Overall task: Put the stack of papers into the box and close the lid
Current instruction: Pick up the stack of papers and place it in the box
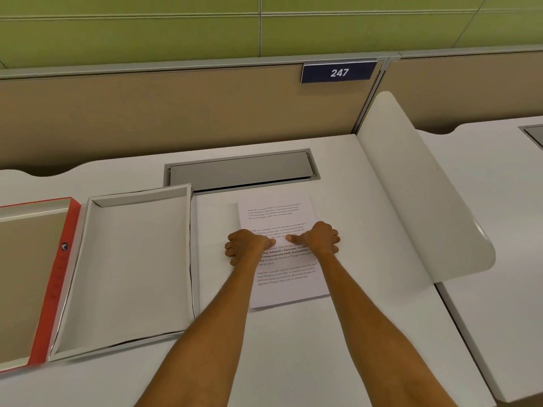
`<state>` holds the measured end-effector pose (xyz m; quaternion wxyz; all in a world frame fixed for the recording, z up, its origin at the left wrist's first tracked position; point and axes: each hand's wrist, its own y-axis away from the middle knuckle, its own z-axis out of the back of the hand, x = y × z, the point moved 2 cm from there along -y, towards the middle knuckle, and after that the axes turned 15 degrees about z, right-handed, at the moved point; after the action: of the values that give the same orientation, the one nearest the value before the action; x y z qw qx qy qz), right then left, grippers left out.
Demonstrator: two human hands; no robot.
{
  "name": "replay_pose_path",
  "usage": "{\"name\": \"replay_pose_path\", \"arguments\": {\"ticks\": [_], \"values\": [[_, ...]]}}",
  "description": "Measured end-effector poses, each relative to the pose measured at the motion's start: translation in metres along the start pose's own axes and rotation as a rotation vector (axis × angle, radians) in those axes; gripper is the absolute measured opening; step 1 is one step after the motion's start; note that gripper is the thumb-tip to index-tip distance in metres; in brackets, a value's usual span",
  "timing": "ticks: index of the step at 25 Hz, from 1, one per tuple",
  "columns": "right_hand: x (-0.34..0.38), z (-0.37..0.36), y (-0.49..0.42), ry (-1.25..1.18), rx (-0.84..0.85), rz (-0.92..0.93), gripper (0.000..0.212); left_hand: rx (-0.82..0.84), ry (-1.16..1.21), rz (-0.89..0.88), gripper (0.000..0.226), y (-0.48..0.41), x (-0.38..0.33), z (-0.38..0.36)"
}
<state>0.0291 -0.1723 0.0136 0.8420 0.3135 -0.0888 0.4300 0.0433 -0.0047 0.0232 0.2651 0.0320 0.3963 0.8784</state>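
Here, two bare forearms reach forward over a white desk [338, 348], which fills the near part of the view. Both hands rest on a stack of papers [279, 221] lying flat on the desk, right of centre. The left hand [245, 245] sits at the stack's left edge with its fingers curled down over that edge and its thumb laid on the printed top sheet. The right hand [320, 236] sits at the right edge in the same way, thumb pointing inward across the page. Whether the fingers actually pinch the stack or only touch its sides cannot be told, since they are hidden below the hands.

Just left of the papers lies an open white box [132, 259], shallow, with nothing in it but its pale bottom. Beside that, at the far left and partly out of view, lies the lid [63, 259], upturned, with a red rim and a tan inside.

Beyond the papers a grey cable hatch [241, 170] is set into the desk. A curved white divider [411, 186] stands along the desk's right side, with another desk past it. Farther back a tan partition [147, 113] carries a dark blue number plate [338, 72] reading 247, and a green wall [132, 27] rises behind it.
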Motion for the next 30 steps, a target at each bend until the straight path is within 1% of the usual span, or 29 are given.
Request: {"name": "replay_pose_path", "arguments": {"ticks": [2, 5, 7, 10, 12, 14, 15, 17, 19, 20, 22, 24, 26, 28, 30], "values": [[0.000, 0.003, -0.002, -0.019, 0.007, 0.001, 0.092, 0.021, 0.004, -0.013, 0.083, -0.001, 0.001, 0.000], [0.000, 0.004, -0.003, -0.044, 0.005, 0.013, 0.092, 0.043, 0.000, -0.021, 0.074, 0.000, 0.001, -0.001], [0.001, 0.004, -0.001, -0.047, -0.006, 0.029, 0.093, 0.031, -0.026, 0.005, 0.076, 0.002, 0.000, -0.001], [0.001, 0.002, 0.002, -0.093, -0.028, 0.106, 0.087, 0.001, -0.040, 0.001, 0.077, 0.006, -0.001, -0.002], [-0.002, 0.004, 0.005, -0.157, -0.046, 0.127, 0.088, 0.023, 0.003, -0.023, 0.077, 0.006, -0.002, -0.004], [-0.003, 0.004, 0.007, -0.158, -0.060, 0.132, 0.090, 0.051, 0.047, -0.048, 0.078, 0.003, -0.001, -0.002], [-0.003, 0.004, 0.007, -0.143, -0.069, 0.141, 0.088, 0.074, 0.071, -0.069, 0.074, 0.000, -0.001, -0.002], [-0.003, 0.001, 0.009, -0.127, -0.090, 0.147, 0.083, 0.154, 0.155, -0.109, 0.060, -0.007, 0.002, 0.000], [-0.004, -0.001, 0.011, -0.160, -0.098, 0.128, 0.080, 0.233, 0.251, -0.100, 0.048, -0.013, 0.009, 0.000], [-0.005, -0.001, 0.011, -0.190, -0.090, 0.124, 0.078, 0.246, 0.290, -0.095, 0.045, -0.014, 0.014, 0.000], [-0.008, 0.000, 0.011, -0.246, -0.055, 0.141, 0.070, 0.210, 0.327, -0.124, 0.042, -0.014, 0.022, -0.002], [-0.009, 0.001, 0.011, -0.277, -0.025, 0.142, 0.062, 0.133, 0.321, -0.173, 0.044, -0.012, 0.027, -0.006], [-0.009, 0.000, 0.013, -0.291, -0.022, 0.129, 0.057, 0.105, 0.335, -0.186, 0.053, -0.008, 0.028, -0.009], [-0.007, 0.001, 0.017, -0.295, -0.043, 0.129, 0.059, 0.112, 0.336, -0.199, 0.058, -0.002, 0.026, -0.008], [-0.005, 0.003, 0.022, -0.298, -0.076, 0.146, 0.063, 0.119, 0.338, -0.233, 0.058, 0.002, 0.025, -0.004]]}}
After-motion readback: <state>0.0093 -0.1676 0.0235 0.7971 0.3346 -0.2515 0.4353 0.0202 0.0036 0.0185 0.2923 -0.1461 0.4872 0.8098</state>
